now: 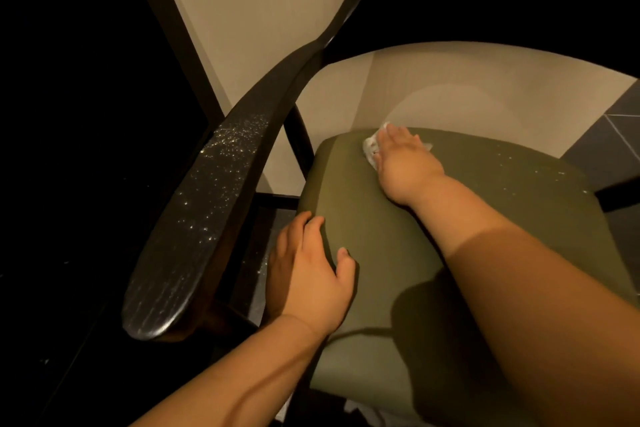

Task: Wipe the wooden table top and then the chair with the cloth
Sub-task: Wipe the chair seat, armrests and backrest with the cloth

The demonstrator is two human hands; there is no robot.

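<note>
The chair [374, 225] filled your view, its olive seat [519, 191] at centre. The dark armrest [194, 218] at 9 o'clock carried pale specks. Your left hand [308, 270] gripped the seat's edge at 8 o'clock, fingers curled over the side, thumb on top. Your right hand [405, 163] lay flat, fingers straight, pressing the white cloth [370, 146] against the seat near its 12 o'clock edge.

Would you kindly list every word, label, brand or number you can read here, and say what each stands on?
None: no readable text shows anywhere in this view.
The seat cushion, the armrest, the cloth under the right hand and the wall panel carry no lettering.
The pale specks on the armrest look like scattered debris, not print.
</note>
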